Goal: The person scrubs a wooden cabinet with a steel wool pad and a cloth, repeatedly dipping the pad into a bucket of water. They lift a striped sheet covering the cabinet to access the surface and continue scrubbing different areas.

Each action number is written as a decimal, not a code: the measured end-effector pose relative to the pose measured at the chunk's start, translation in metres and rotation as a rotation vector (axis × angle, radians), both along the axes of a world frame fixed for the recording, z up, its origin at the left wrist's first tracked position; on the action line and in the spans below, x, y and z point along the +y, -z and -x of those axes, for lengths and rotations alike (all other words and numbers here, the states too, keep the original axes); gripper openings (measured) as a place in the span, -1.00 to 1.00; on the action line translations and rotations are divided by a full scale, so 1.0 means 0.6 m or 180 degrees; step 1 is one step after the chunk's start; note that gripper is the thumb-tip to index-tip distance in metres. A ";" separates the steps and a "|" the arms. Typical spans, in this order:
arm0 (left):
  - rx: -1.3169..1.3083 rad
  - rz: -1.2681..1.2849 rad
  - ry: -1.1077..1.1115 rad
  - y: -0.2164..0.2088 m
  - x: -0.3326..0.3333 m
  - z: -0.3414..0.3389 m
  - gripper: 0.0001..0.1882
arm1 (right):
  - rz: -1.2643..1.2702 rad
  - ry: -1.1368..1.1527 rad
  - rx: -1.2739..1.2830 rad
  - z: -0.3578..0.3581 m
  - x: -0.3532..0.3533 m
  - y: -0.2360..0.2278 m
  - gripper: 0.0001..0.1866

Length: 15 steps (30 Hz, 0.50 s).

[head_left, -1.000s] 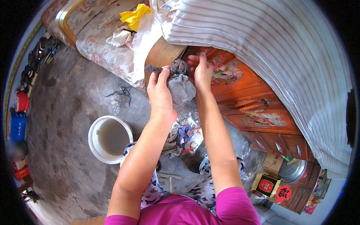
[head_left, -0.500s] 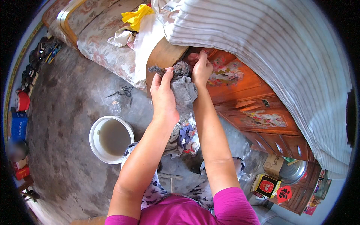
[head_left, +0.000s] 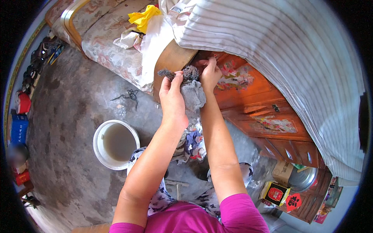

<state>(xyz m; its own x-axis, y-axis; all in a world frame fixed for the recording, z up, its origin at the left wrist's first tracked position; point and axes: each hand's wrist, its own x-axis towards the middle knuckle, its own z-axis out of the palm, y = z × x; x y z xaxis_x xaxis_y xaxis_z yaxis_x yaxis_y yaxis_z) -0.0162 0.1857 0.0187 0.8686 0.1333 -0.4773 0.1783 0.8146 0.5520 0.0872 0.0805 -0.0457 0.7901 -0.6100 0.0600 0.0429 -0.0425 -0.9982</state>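
Note:
Both my arms reach forward toward the wooden cabinet. My left hand (head_left: 172,97) is closed, thumb against fingers, on a dark grey, fuzzy clump (head_left: 190,73) with one end sticking out to the left. Below the clump hangs a grey, worn cloth (head_left: 193,95), between my left hand and right wrist; whether the two are joined I cannot tell. My right hand (head_left: 210,76) is at the cabinet's orange painted door, fingers bent in a pinch. What lies between those fingertips is hidden.
A white bucket (head_left: 97,144) of murky water stands at left on the concrete floor. A tangle of dark cord (head_left: 132,94) lies beyond it. Crumpled scraps (head_left: 193,141) sit between my knees. A floral sofa (head_left: 107,46) and striped sheet (head_left: 268,31) border the far side; boxes (head_left: 275,193) stand at right.
The view has shifted slightly. The end of the fuzzy clump at my left hand sits a little differently, and both hands keep nearly the same place.

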 end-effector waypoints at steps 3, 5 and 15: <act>-0.0078 -0.0059 0.0016 0.006 0.000 0.000 -0.79 | 0.0258 -0.0104 0.0106 0.007 -0.005 -0.015 -0.39; -0.0082 0.0006 0.0037 0.010 -0.004 -0.001 -0.79 | 0.0413 -0.0143 -0.0122 0.000 -0.010 -0.008 -0.39; -0.0084 -0.0112 0.0015 0.009 -0.010 -0.002 -0.79 | 0.0374 -0.0288 -0.0106 0.002 -0.009 -0.037 -0.41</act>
